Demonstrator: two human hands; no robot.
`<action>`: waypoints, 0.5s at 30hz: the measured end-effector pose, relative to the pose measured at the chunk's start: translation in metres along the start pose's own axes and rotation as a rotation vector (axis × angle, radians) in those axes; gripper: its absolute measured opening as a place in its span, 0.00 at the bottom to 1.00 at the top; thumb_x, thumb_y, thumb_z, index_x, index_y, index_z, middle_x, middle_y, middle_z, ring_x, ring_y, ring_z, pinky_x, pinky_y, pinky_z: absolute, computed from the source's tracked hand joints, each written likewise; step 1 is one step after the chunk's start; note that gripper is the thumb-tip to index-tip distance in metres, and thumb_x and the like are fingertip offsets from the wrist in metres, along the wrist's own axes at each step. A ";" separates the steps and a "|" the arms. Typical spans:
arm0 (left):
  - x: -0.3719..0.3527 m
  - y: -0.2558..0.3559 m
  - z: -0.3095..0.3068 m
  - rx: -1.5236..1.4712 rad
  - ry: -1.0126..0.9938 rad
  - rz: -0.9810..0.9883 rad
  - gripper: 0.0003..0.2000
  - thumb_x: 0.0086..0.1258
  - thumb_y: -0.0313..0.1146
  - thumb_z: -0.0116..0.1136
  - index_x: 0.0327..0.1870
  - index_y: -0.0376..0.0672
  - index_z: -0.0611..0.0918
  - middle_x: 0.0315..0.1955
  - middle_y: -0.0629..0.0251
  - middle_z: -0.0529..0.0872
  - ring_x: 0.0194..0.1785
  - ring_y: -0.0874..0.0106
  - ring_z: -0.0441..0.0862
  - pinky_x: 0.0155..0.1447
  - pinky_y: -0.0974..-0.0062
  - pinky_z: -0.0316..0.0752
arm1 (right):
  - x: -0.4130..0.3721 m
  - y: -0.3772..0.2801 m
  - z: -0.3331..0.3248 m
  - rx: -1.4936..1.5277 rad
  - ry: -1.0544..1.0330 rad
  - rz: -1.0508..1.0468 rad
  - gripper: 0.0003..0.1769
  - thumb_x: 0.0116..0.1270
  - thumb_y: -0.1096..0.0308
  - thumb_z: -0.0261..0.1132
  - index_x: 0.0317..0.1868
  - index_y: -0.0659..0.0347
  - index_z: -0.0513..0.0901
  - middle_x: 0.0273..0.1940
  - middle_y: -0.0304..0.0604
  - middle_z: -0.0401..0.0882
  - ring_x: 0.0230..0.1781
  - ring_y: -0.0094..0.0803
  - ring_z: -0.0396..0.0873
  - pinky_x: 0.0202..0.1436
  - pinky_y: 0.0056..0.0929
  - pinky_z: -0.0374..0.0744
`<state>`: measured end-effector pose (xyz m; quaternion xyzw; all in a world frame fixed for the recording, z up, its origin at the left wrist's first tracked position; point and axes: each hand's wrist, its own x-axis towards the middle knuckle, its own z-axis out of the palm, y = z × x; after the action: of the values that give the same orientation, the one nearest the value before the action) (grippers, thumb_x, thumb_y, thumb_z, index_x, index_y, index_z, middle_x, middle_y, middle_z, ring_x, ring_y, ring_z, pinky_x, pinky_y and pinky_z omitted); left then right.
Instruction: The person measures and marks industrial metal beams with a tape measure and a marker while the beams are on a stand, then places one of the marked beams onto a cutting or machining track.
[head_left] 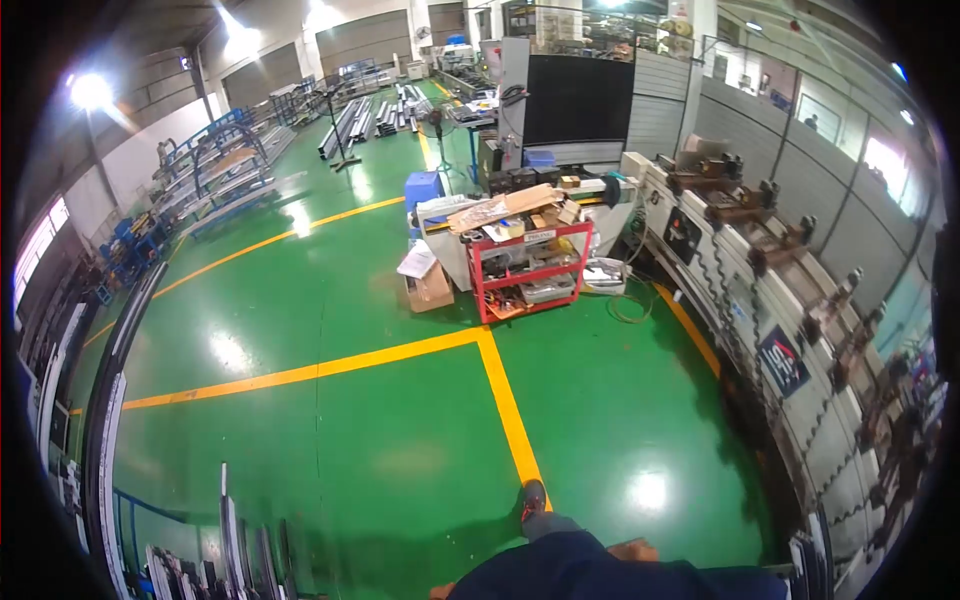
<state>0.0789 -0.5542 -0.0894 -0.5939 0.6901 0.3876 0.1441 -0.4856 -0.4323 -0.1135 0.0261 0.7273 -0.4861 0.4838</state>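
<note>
At the bottom edge a small part of my left hand point(441, 592) shows beside my dark blue clothing point(575, 570). My right hand point(634, 551) is partly visible on the other side, low against my body. The fingers of both hands are too hidden to make out, and nothing can be seen held in either. One shoe point(534, 495) of mine stands on the yellow floor line point(508, 420). Neither hand touches the things ahead. In front stands a red cart point(481, 285) loaded with cardboard, boxes and small parts.
A long machine point(735, 300) with coiled cables runs along the right. Racks with long profiles point(105, 420) stand at the left, and more profiles point(235, 530) rise at lower left. A cardboard box point(430, 290) sits beside the cart. Green floor point(400, 450) lies between them.
</note>
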 end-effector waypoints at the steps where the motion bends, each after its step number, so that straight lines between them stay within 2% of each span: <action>1: 0.008 0.006 -0.010 -0.025 0.002 -0.039 0.21 0.70 0.52 0.62 0.52 0.43 0.82 0.43 0.47 0.89 0.44 0.45 0.86 0.49 0.51 0.80 | 0.030 -0.026 0.018 0.041 -0.005 0.011 0.24 0.63 0.64 0.71 0.53 0.69 0.74 0.43 0.55 0.81 0.41 0.42 0.84 0.39 0.45 0.84; 4: 0.040 0.020 -0.052 -0.085 0.032 -0.115 0.21 0.70 0.51 0.62 0.54 0.44 0.81 0.46 0.46 0.88 0.46 0.44 0.86 0.51 0.51 0.80 | 0.135 -0.091 0.079 0.082 -0.079 -0.167 0.37 0.58 0.65 0.76 0.65 0.69 0.69 0.50 0.59 0.80 0.46 0.46 0.84 0.41 0.47 0.86; 5: 0.056 0.026 -0.068 -0.098 0.053 -0.119 0.22 0.70 0.51 0.62 0.55 0.45 0.81 0.46 0.46 0.88 0.46 0.44 0.85 0.51 0.51 0.80 | 0.168 -0.126 0.105 -0.105 -0.116 -0.257 0.19 0.63 0.65 0.70 0.47 0.66 0.75 0.38 0.50 0.80 0.35 0.40 0.81 0.33 0.44 0.81; 6: 0.075 0.032 -0.086 -0.098 0.077 -0.109 0.22 0.70 0.51 0.62 0.55 0.45 0.81 0.47 0.46 0.88 0.47 0.43 0.85 0.51 0.51 0.80 | 0.192 -0.170 0.136 -0.285 -0.137 -0.354 0.10 0.67 0.66 0.65 0.30 0.63 0.80 0.26 0.42 0.80 0.24 0.34 0.79 0.26 0.41 0.76; 7: 0.094 0.038 -0.107 -0.073 0.108 -0.090 0.22 0.70 0.51 0.62 0.56 0.46 0.81 0.48 0.45 0.88 0.47 0.43 0.85 0.52 0.50 0.80 | 0.233 -0.192 0.167 -0.158 -0.163 -0.390 0.12 0.66 0.65 0.68 0.37 0.67 0.80 0.32 0.47 0.82 0.30 0.37 0.82 0.27 0.41 0.79; 8: 0.115 0.046 -0.127 -0.037 0.131 -0.081 0.22 0.70 0.51 0.62 0.57 0.46 0.81 0.49 0.45 0.88 0.48 0.43 0.85 0.52 0.50 0.80 | 0.258 -0.218 0.186 -0.038 -0.186 -0.421 0.17 0.65 0.64 0.71 0.45 0.71 0.81 0.37 0.53 0.84 0.35 0.41 0.85 0.29 0.41 0.82; 10: 0.174 0.069 -0.171 0.046 0.055 -0.141 0.24 0.72 0.50 0.61 0.61 0.43 0.80 0.52 0.48 0.88 0.49 0.49 0.86 0.51 0.53 0.81 | 0.245 -0.303 0.254 -0.261 -0.038 -0.468 0.31 0.63 0.62 0.75 0.61 0.69 0.74 0.48 0.52 0.83 0.42 0.43 0.85 0.34 0.41 0.87; 12: 0.219 0.112 -0.204 -1.448 0.238 -0.592 0.23 0.74 0.47 0.61 0.62 0.39 0.79 0.53 0.51 0.89 0.49 0.56 0.87 0.49 0.57 0.79 | 0.191 -0.396 0.325 -0.391 -0.040 -0.402 0.39 0.61 0.58 0.78 0.67 0.63 0.71 0.53 0.51 0.81 0.46 0.42 0.85 0.37 0.39 0.88; 14: 0.254 0.142 -0.238 -1.249 0.305 -0.506 0.24 0.74 0.50 0.59 0.58 0.37 0.82 0.44 0.58 0.91 0.43 0.61 0.87 0.43 0.61 0.78 | 0.237 -0.415 0.377 -0.429 -0.059 -0.478 0.41 0.60 0.54 0.79 0.70 0.58 0.70 0.55 0.51 0.81 0.48 0.41 0.84 0.37 0.38 0.88; 15: 0.272 0.151 -0.255 -1.145 0.340 -0.465 0.25 0.74 0.51 0.59 0.57 0.36 0.83 0.40 0.62 0.92 0.40 0.64 0.87 0.40 0.63 0.78 | 0.240 -0.430 0.399 -0.400 -0.098 -0.459 0.42 0.60 0.54 0.79 0.70 0.58 0.70 0.55 0.51 0.80 0.48 0.41 0.84 0.37 0.38 0.88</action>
<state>-0.0640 -0.9275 -0.0455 -0.7643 0.2400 0.5537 -0.2273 -0.5608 -1.0543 -0.0195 -0.2580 0.7713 -0.4305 0.3913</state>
